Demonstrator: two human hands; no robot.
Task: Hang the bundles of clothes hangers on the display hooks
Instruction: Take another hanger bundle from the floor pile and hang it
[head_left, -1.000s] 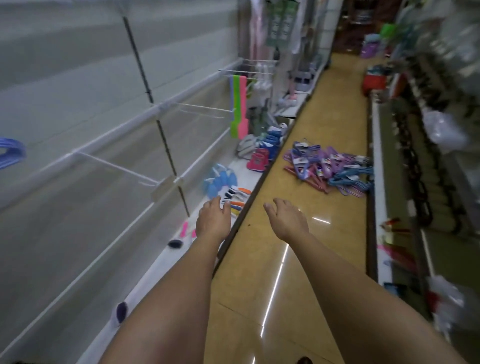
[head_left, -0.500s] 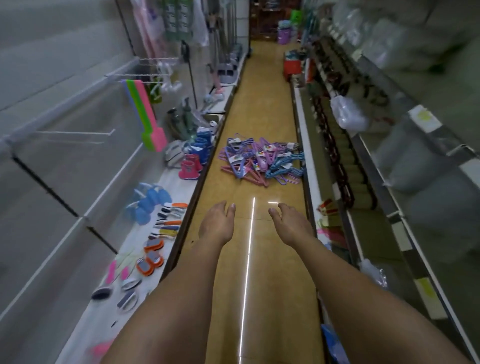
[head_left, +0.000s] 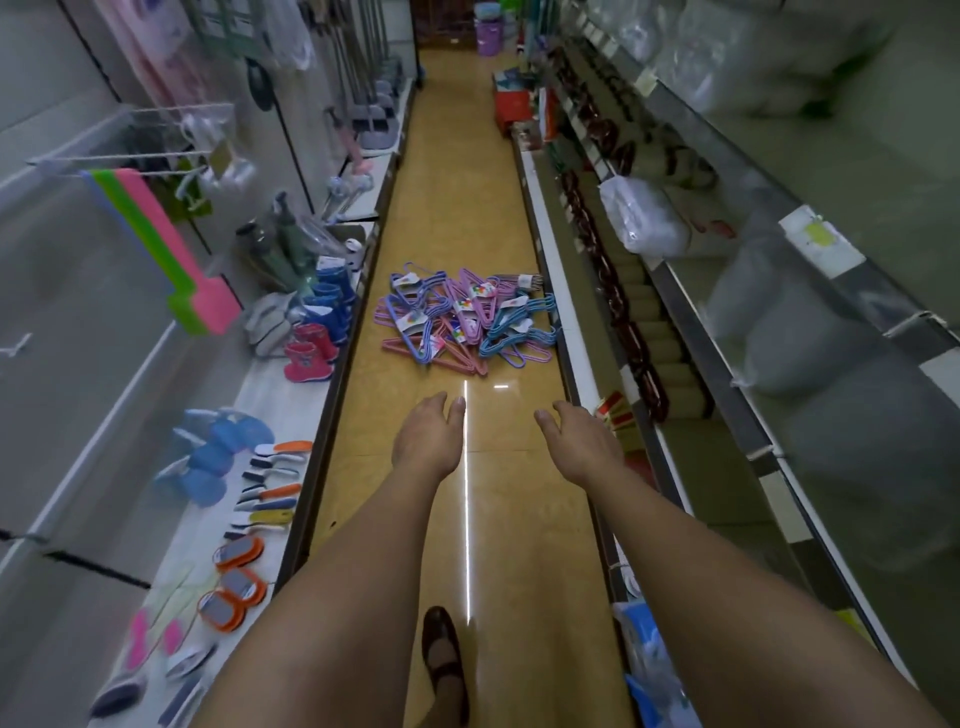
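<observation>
Head view: left hand (head_left: 428, 439), right hand (head_left: 579, 441) grip slack, empty; hanger bundles (head_left: 465, 317) tags unreadable.

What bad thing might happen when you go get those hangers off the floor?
The hanger bundles lie tangled in one pile on the floor, so lifting one may drag others along. The aisle is narrow and the pile nearly fills it, so a shoe might catch a hanger. Both the left hand and right hand are empty.
</observation>
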